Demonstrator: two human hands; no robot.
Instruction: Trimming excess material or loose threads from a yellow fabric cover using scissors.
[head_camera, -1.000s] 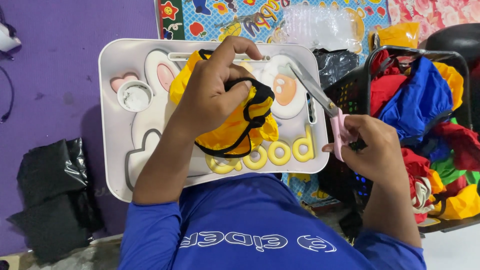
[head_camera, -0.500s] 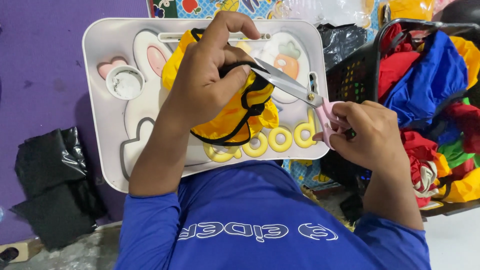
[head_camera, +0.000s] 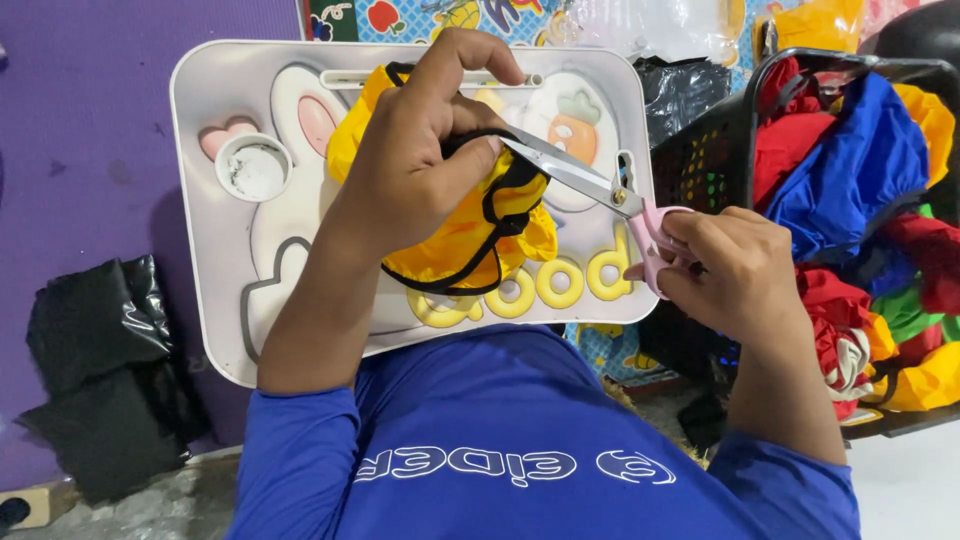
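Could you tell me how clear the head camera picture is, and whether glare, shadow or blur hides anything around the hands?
Head view: even, soft light, no harsh glare; the left hand on the yellow cloth and the right hand holding the scissors are sharp. The tray casts a soft shadow on the purple mat. The basket interior is dim, and edges bow slightly from the wide lens.

From my feed, the left hand (head_camera: 415, 170) covers much of the yellow cloth (head_camera: 470, 240), so I cannot see where the scissors' (head_camera: 585, 180) blade tips end. The right hand (head_camera: 740, 275) hides most of the pink handles. At three o'clock the basket (head_camera: 700, 150) runs off the edge. The desk's (head_camera: 220, 300) near rim disappears under my blue shirt (head_camera: 500, 440).
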